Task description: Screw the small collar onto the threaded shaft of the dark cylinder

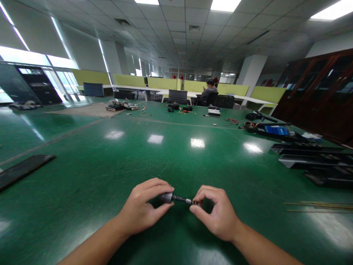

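Note:
Low in the middle of the view, my left hand point(149, 202) grips a dark metal cylinder point(166, 198) between thumb and fingers. A thin dark shaft with a silver tip point(181, 199) runs from the cylinder toward the right. At the shaft's right end, my right hand point(216, 211) pinches a small metal piece point(196, 202) between thumb and fingertips. The shaft's tip touches or nearly touches that piece; the exact joint is too small to tell. Both hands are just above the green tabletop point(124, 165).
A dark flat bar point(24, 169) lies at the left. Black metal channels point(317, 161) and thin brass-coloured rods point(317, 206) lie at the right. Tools and a blue item point(276, 130) are farther back. Beyond the table sits a person point(210, 92).

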Tool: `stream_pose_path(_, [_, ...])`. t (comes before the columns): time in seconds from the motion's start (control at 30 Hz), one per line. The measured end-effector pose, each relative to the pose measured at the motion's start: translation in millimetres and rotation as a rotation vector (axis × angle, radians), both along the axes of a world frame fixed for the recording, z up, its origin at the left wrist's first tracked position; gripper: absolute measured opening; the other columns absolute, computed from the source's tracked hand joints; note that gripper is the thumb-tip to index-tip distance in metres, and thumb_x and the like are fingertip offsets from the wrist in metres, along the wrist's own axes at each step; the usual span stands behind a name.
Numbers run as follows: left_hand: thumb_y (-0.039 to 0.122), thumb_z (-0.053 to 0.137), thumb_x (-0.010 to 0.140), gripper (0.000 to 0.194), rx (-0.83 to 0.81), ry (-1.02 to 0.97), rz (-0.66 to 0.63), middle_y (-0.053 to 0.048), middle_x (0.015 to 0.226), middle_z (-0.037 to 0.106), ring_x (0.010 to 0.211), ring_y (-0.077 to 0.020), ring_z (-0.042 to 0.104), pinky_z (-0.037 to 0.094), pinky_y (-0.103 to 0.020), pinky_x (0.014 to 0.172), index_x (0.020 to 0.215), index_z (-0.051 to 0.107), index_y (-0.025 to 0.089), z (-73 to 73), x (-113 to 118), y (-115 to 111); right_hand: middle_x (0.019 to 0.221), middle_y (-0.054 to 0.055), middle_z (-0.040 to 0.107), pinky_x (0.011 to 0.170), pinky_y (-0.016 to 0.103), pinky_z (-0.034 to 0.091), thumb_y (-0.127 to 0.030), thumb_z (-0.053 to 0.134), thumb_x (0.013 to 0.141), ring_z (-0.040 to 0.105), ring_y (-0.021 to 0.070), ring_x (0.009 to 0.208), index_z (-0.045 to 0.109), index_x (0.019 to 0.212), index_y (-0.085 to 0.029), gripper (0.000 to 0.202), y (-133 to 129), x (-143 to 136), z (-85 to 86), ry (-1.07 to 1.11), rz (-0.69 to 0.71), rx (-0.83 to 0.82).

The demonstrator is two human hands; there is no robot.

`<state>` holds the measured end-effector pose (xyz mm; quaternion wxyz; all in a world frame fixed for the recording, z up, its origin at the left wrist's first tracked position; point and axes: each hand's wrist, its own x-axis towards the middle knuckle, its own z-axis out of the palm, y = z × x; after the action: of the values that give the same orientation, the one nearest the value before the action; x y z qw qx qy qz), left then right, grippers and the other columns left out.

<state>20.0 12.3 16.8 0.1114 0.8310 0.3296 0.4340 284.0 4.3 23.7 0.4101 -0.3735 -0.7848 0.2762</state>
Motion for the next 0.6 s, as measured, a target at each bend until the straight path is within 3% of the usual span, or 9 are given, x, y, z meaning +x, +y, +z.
stream_pose_path(0.6, [0.013,0.076,0.082,0.035,0.002,-0.003,-0.007,-0.008,0.108,0.071,0.096,-0.0186,0.068,0.059,-0.032,0.083,0.115,0.070,0.023,-1.3,-1.1,-0.3,0.071,0.002,0.068,0.067,0.031,0.048,-0.020,0.073,0.083,0.064,0.0182,0.066,0.068,0.076,-0.019,0.008,0.8,0.4,1.0,-0.008,-0.007,0.013])
